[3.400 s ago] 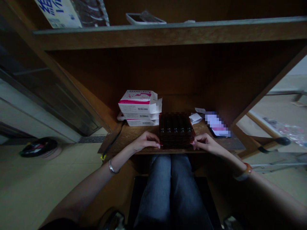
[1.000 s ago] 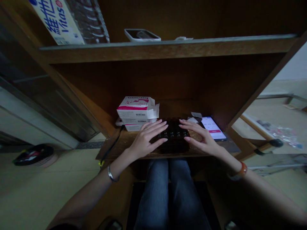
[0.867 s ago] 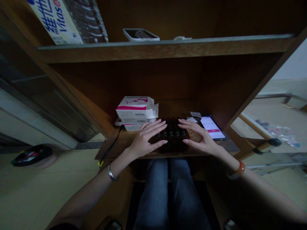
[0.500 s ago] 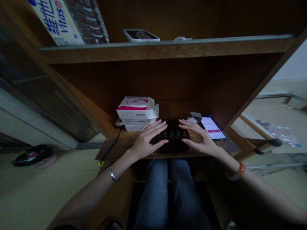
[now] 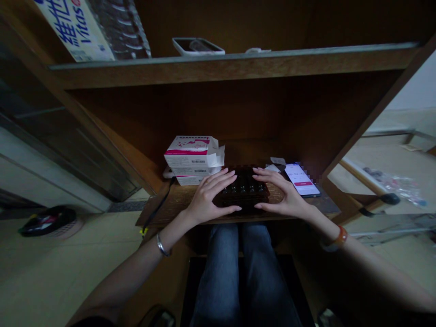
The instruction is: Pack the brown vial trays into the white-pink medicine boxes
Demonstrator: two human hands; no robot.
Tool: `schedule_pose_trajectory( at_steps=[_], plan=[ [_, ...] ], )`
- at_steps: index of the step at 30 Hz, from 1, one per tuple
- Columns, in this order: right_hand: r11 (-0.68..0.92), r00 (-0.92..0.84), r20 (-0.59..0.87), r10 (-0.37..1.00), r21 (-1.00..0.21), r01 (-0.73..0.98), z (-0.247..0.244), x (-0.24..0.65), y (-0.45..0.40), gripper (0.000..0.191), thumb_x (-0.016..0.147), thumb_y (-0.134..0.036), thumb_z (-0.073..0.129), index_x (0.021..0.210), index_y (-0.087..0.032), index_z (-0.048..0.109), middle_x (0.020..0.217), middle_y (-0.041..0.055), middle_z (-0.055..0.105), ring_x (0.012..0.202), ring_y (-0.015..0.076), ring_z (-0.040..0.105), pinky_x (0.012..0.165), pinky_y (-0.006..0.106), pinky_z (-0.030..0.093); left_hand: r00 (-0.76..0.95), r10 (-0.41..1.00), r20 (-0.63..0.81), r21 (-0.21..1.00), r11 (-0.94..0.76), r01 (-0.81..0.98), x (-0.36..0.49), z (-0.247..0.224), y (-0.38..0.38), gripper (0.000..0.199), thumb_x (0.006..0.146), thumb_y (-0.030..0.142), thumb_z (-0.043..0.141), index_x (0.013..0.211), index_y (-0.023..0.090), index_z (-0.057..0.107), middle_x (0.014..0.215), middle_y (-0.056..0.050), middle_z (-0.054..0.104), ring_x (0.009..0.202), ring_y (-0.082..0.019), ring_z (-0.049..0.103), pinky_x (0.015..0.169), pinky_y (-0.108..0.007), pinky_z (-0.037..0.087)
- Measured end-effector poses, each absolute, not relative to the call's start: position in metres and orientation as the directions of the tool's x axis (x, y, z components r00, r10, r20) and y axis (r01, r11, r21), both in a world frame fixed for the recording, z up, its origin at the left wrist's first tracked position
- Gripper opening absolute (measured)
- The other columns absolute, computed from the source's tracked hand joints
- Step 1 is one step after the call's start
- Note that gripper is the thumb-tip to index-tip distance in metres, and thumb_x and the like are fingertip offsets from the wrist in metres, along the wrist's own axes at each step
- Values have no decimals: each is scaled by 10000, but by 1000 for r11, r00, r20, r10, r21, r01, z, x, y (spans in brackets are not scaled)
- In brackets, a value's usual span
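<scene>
A dark brown, see-through tray with a row of small shiny rounded pieces lies near the front edge of the wooden shelf. It looks stacked on another dark layer, too dim to make out. My left hand grips its left side, fingers over the top and thumb along the near face. On the right side my right hand grips it the same way, thumb low at the front. White and pink cartons are stacked left of the tray, the top one with its end flap open.
A lit phone lies right of the tray beside a scrap of paper. A dark cord hangs over the shelf's left edge. Above, the upper shelf holds a Vitasoy carton and a white-rimmed object.
Both thumbs have slid lower down the near face of the tray, and the hands are spread a little wider. The view has shifted slightly; the tray stays in place.
</scene>
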State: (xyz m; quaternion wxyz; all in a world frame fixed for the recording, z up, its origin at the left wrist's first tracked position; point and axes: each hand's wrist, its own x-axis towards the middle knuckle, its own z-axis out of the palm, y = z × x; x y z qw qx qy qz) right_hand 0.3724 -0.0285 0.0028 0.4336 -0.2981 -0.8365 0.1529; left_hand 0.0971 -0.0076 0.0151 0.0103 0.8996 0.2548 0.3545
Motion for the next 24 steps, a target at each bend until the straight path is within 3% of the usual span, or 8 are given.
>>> schedule_pose_trajectory(
  at_steps=[5, 8, 10, 12, 14, 18, 21, 24],
  plan=[
    [746, -436, 605, 666, -541, 389, 7, 375, -30, 718, 749, -378, 824, 1383, -287, 501, 1478, 115, 493, 1382, 292, 450, 1153, 503, 348, 595, 498, 631, 305, -864, 400, 99, 17, -10, 702, 784, 414, 777, 1398, 214, 501, 1458, -169, 520, 1392, -294, 456, 1137, -491, 375],
    [668, -332, 580, 744, -629, 398, 14, 379, -33, 713, 783, -455, 774, 1405, -283, 472, 1459, 111, 474, 1359, 293, 445, 1134, 483, 359, 491, 627, 605, 440, -777, 451, 97, 22, -19, 761, 757, 495, 773, 1395, 194, 488, 1496, -187, 423, 1392, -309, 421, 1104, -470, 403],
    [545, -207, 505, 838, -753, 369, 20, 381, -34, 560, 880, -491, 647, 1370, -266, 497, 1317, 101, 557, 1198, 256, 550, 1037, 441, 440, 318, 781, 538, 610, -620, 493, 96, 26, -24, 675, 818, 536, 683, 1361, 182, 494, 1357, -159, 509, 1259, -277, 515, 1009, -429, 457],
    [375, -143, 347, 927, -873, 311, 26, 379, -35, 488, 913, -516, 577, 1308, -232, 532, 1072, 74, 628, 921, 208, 614, 829, 374, 515, 167, 921, 353, 805, -390, 447, 96, 29, -27, 549, 858, 519, 616, 1272, 171, 523, 1101, -89, 594, 1023, -214, 585, 881, -366, 477],
    [186, -165, 145, 976, -944, 273, 31, 374, -36, 527, 872, -551, 613, 1267, -207, 551, 918, 47, 629, 759, 182, 593, 667, 326, 499, 158, 978, 139, 914, -188, 360, 98, 33, -26, 491, 834, 525, 621, 1155, 159, 552, 879, -26, 594, 823, -173, 575, 757, -319, 459],
    [-85, -160, -127, 979, -965, 249, 40, 360, -36, 527, 832, -584, 637, 1213, -223, 599, 945, 61, 652, 806, 206, 615, 640, 310, 494, 271, 962, -24, 952, -61, 301, 104, 44, -20, 457, 803, 549, 630, 1035, 157, 596, 765, 2, 603, 676, -142, 554, 613, -274, 418],
    [-70, -143, -114, 983, -956, 284, 46, 355, -37, 520, 816, -598, 647, 1156, -207, 612, 903, 62, 643, 781, 199, 605, 605, 293, 468, 292, 955, -49, 956, -40, 291, 107, 52, -18, 406, 780, 512, 669, 962, 151, 626, 795, 1, 611, 668, -119, 546, 607, -254, 413],
    [-12, -161, -75, 984, -932, 363, 50, 354, -36, 508, 833, -600, 624, 1125, -186, 592, 734, 13, 576, 596, 138, 519, 479, 252, 366, 324, 943, -74, 958, -23, 287, 108, 59, -19, 365, 772, 484, 684, 901, 145, 644, 789, 1, 611, 650, -106, 540, 586, -245, 395]
  ],
)
